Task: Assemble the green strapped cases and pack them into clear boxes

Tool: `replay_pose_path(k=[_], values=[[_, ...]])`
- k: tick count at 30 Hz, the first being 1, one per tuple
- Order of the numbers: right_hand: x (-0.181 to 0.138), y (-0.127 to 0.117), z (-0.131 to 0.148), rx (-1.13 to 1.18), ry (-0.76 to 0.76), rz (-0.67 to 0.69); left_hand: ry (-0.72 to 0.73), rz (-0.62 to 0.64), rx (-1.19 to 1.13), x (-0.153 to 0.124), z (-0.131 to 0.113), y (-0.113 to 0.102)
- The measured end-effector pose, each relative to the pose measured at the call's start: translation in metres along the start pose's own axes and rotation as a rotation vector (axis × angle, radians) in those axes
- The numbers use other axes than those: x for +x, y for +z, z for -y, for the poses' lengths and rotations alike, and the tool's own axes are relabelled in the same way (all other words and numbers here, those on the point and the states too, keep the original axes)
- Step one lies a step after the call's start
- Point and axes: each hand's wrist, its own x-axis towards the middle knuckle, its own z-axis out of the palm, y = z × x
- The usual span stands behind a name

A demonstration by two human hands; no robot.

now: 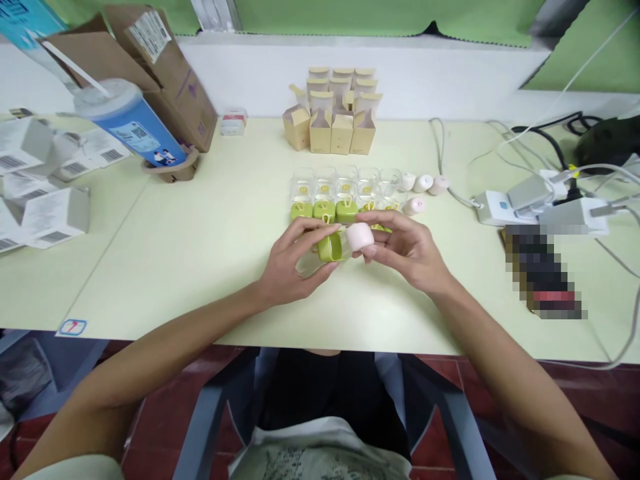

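Pink piece (360,237), green case (330,248); fingers (390,257) on each

Well left of the left hand (287,272), a blue-bordered sticker (73,327) at the table's front corner is showing a red mark reading like a 7. Beyond and left of that hand, a blue drink cup (145,133) is bearing a square code, white boxes (63,210) are displaying barcodes, and a cardboard carton (183,97) is carrying a white label (150,35), its print illegible.
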Motion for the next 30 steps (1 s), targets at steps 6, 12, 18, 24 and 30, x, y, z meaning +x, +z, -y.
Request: replay_pose_path(k=[6, 12, 18, 24, 30], values=[[-0.003, 0.003, -0.014, 0.048, -0.040, 0.064, 0.011, -0.077, -0.068, 0.000, 0.001, 0.003], [-0.003, 0.004, -0.018, -0.148, -0.156, 0.018, 0.079, -0.045, -0.088, -0.001, 0.007, 0.005], [-0.003, 0.006, -0.018, -0.110, -0.177, 0.008, 0.086, -0.076, -0.153, 0.000, 0.007, 0.004], [-0.005, 0.009, -0.021, -0.152, -0.225, -0.018, 0.026, -0.074, -0.193, -0.001, 0.007, 0.005], [-0.007, 0.014, -0.023, -0.199, -0.222, -0.044, 0.077, -0.110, -0.175, -0.004, 0.008, 0.008]])
